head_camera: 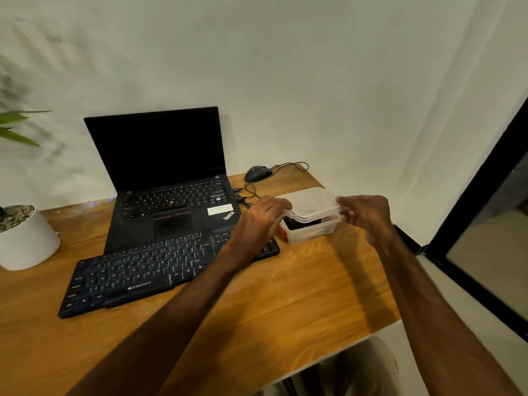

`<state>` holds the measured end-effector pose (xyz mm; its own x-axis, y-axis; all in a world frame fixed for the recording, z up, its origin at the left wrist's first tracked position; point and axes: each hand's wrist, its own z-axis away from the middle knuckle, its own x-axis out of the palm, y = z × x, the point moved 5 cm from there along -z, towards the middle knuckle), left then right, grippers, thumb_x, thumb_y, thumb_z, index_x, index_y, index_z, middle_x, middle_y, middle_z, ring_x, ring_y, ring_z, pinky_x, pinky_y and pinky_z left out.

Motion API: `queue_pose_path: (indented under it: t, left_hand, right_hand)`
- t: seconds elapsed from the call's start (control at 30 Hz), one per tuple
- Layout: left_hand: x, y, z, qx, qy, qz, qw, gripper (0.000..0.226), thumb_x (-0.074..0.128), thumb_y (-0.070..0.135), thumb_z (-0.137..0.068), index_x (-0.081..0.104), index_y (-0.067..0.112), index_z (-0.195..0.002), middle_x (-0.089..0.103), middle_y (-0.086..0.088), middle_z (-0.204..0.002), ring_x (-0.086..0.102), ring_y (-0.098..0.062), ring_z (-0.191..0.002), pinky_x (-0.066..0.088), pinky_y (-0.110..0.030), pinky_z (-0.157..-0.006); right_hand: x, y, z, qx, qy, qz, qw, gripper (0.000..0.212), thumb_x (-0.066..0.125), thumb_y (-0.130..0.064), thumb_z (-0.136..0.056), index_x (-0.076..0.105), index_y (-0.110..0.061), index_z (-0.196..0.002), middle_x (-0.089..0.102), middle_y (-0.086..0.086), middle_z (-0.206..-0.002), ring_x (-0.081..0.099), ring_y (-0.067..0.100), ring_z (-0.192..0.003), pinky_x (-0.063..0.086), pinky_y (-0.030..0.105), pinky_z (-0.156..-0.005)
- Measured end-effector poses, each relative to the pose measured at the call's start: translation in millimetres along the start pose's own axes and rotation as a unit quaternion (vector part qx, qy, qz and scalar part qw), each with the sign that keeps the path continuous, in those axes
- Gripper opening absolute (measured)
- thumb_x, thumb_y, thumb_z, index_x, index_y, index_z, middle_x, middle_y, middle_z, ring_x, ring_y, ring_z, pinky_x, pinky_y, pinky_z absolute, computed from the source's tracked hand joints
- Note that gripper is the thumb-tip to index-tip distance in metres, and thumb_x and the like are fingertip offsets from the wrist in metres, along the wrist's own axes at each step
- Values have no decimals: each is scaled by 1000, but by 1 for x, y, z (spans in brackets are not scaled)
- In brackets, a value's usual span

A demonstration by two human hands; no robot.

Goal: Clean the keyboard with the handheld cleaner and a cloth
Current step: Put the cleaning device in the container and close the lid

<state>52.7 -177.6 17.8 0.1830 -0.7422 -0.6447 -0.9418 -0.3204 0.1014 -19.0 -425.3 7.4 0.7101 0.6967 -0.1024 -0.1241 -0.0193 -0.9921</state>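
Bare forearms (pixel 171 324) cross the brown wooden desk (pixel 285 295); left hand (pixel 261 221) and right hand (pixel 368 215) each pinch the clear plastic lid (pixel 311 205) of a translucent tub (pixel 314 231), with the plain white wall (pixel 285 81) behind and the black keyboard (pixel 143 270) alongside.

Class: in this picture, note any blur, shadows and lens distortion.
Head view: plant leaves at the left edge look soft; a soft arm shadow crosses the wooden table between the forearms; the black window frame at right leans from wide-angle distortion; the laptop screen shows no glare.
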Motion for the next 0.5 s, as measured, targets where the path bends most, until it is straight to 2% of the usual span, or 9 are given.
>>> queue_pose_path:
  t: [0.1,0.23,0.3,0.37,0.5]
  left_hand:
    - [11,-6,3,-34,-18,10,999,26,79,4,-88,72,1,-113,75,-13,-111,73,-27,-105,59,-37,-90]
    - [23,-17,13,-82,-65,16,994,27,76,6,-91,71,3,-118,74,-15,-117,71,-28,-111,60,-41,-94]
    - [27,-21,17,-116,-84,26,989,28,73,6,-94,70,3,-121,73,-15,-123,69,-28,-116,58,-43,-100]
    - [29,-24,20,-152,-90,40,983,27,69,8,-97,70,4,-124,72,-13,-127,67,-25,-120,54,-37,-104]
    - [29,-27,16,-201,-82,60,974,28,68,6,-98,71,1,-125,71,-14,-129,68,-24,-120,51,-28,-101]
  right_hand:
    - [1,10,-10,-21,19,86,996,32,86,-19,-80,74,-2,-103,75,13,-102,75,27,-82,64,43,-80]
    - [6,14,-17,-42,50,155,986,37,89,-21,-76,76,-3,-106,74,14,-111,73,31,-92,62,49,-85]
    - [10,14,-17,-51,57,181,981,37,89,-22,-77,76,-4,-106,73,14,-115,71,31,-98,61,47,-88]
    - [13,14,-15,-59,59,212,974,37,88,-23,-79,76,-5,-109,72,13,-118,70,30,-101,59,42,-89]
    - [15,16,-16,-65,56,226,970,36,85,-25,-82,74,-5,-110,71,14,-121,68,29,-100,56,39,-87]
